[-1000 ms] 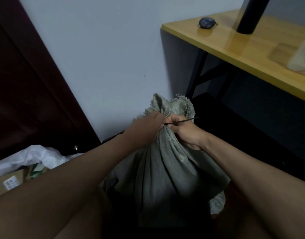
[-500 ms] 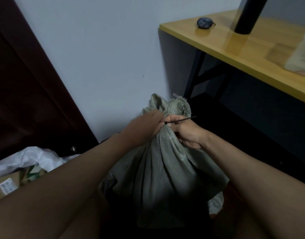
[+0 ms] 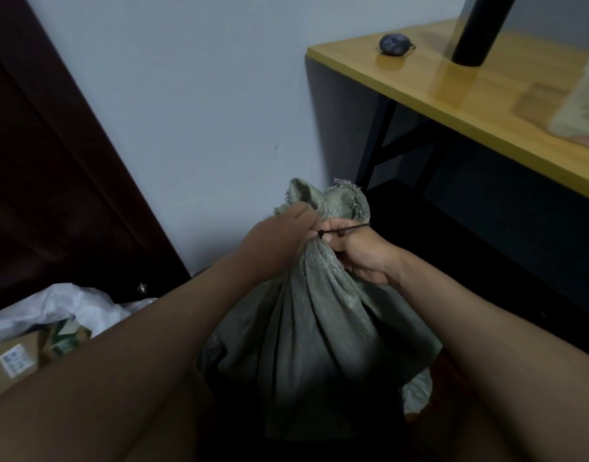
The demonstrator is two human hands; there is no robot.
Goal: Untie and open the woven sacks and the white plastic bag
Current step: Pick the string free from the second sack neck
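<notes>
both hands (image 3: 276,243) (image 3: 359,251) still pinch the black tie (image 3: 344,229) cinching the sack (image 3: 319,328); nothing has shifted.

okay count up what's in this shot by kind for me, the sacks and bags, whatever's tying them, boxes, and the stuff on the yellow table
Woven sacks: 1, grey-green sack, neck bunched in both hands
White plastic bags: 1, white bag
Black ties: 1, black tie at the sack's neck
Cardboard boxes: 1, labelled box; maybe more hidden
Things on the yellow table: 3, dark round object, black post, pale blurred item
Total: 7
</notes>
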